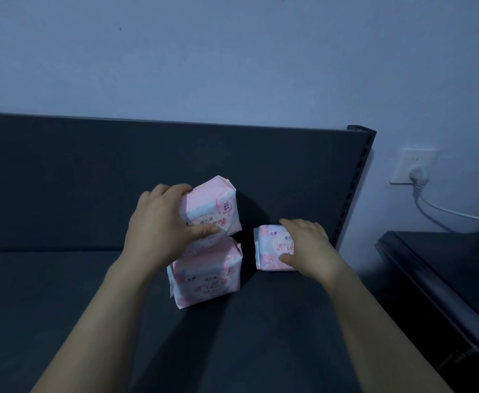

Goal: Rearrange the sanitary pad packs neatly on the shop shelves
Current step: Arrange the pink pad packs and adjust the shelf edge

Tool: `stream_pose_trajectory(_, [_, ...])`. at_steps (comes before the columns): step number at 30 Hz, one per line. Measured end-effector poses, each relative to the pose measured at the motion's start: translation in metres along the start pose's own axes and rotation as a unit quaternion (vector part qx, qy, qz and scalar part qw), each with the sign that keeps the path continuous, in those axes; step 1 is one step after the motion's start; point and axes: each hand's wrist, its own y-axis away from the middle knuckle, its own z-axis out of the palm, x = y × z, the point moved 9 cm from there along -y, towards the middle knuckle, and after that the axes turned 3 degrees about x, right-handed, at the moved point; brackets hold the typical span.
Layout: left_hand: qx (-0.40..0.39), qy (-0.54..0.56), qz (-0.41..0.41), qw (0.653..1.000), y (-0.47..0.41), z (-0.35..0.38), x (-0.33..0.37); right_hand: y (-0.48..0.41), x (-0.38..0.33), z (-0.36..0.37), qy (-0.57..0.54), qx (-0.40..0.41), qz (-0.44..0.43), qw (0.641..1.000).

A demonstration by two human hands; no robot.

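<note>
Three pink-and-white sanitary pad packs are on the dark shelf (62, 293). My left hand (161, 222) grips the upper pack (218, 205), thumb on its front and fingers over its top left, holding it tilted just above or on the lower pack (207, 276). That lower pack stands on the shelf board. To the right a third pack (269, 248) stands near the shelf's back panel. My right hand (309, 245) rests on its front and right side, fingers over the top and thumb low on its face.
The shelf's dark back panel (119, 180) ends at a slotted upright (357, 188) on the right. Beyond it are a wall socket with a white plug (415, 174) and cable, and another dark shelf (445, 279) lower right.
</note>
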Motion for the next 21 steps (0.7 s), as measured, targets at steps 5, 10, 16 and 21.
stream_pose_trajectory(5, [0.010,0.021,-0.016,1.000,0.013,0.001,-0.002,0.008,0.003,0.004,0.018,0.018,0.003,1.000])
stream_pose_trajectory(10, [0.011,0.039,-0.010,0.999,0.023,0.001,0.004,0.021,0.009,0.004,0.008,0.025,0.018,0.999])
stream_pose_trajectory(16, [0.000,0.065,0.015,0.998,0.029,0.001,0.013,0.054,0.011,-0.020,-0.051,0.070,0.046,0.995])
stream_pose_trajectory(21, [-0.028,0.106,0.054,0.993,0.039,0.002,0.027,0.105,0.009,-0.052,-0.040,0.151,0.070,0.985])
